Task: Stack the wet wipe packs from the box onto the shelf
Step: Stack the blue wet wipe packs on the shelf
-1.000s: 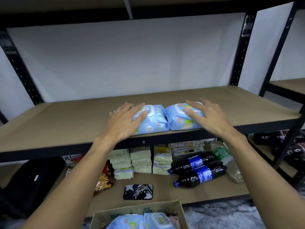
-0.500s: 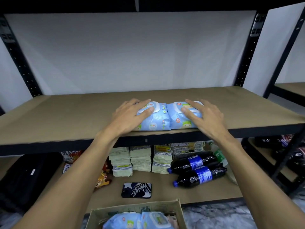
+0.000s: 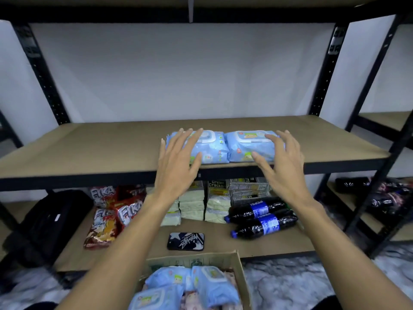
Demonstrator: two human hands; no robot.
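Landmark: the brown fibreboard shelf board [image 3: 89,151] in its black metal frame, at mid-height in the rack

Two pale blue plastic wet wipe packs with white flip lids lay flat on the shelf board, near its front edge and about midway along it: the left pack [image 3: 212,151] and the right pack [image 3: 245,146]. They sat side by side, edges touching, lids up

The left hand [image 3: 176,162] was held open over the front edge of the shelf board, fingers straight and fanned apart, reaching across the left end of the left pack. The right hand [image 3: 281,162] was open likewise, fingers spread and slightly bent, over the right end of the right pack. Neither hand gripped anything. Whether the fingers touched the wrappers could not be told

Below and in front of the shelf board stood an open brown cardboard box [image 3: 242,278]. More blue wet wipe packs [image 3: 176,280] lay jumbled inside it

Under the shelf board, on a lower board:
- two dark cola bottles [image 3: 263,227] with blue labels, lying on their sides to the right
- stacked pale green cracker packets [image 3: 214,206] in the middle
- red snack bags [image 3: 127,211] to the left
- a black bag [image 3: 51,220] further left
- a flat dark phone case [image 3: 185,241] with white print, nearest the front
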